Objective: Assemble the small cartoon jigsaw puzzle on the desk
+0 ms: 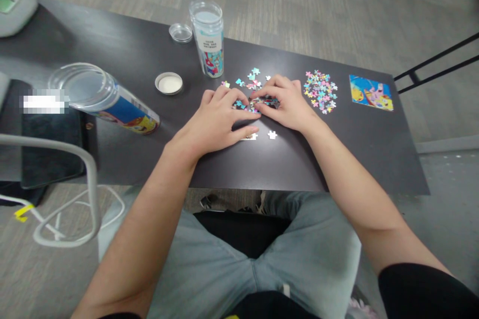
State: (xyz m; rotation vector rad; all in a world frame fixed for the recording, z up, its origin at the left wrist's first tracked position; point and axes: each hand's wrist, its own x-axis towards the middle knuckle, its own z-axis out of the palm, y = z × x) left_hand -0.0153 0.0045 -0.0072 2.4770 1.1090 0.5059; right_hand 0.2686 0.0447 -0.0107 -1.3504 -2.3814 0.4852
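Note:
My left hand lies low over the dark table, its fingers spread and reaching right across a small cluster of jigsaw puzzle pieces. Facing it, my right hand bends its thumb and fingers around jigsaw pieces at the middle of the cluster, partly covering them. The fingertips of both hands nearly meet there. Below the left thumb, a whitish joined strip of pieces shows in part. One loose piece rests to its right. More loose pieces are scattered just beyond the hands.
A heap of pastel pieces and a colourful cartoon picture card lie on the right. Two clear-topped canisters stand left of the pieces, near a clear lid and a round metal-rimmed lid. A black tablet-like object lies far left.

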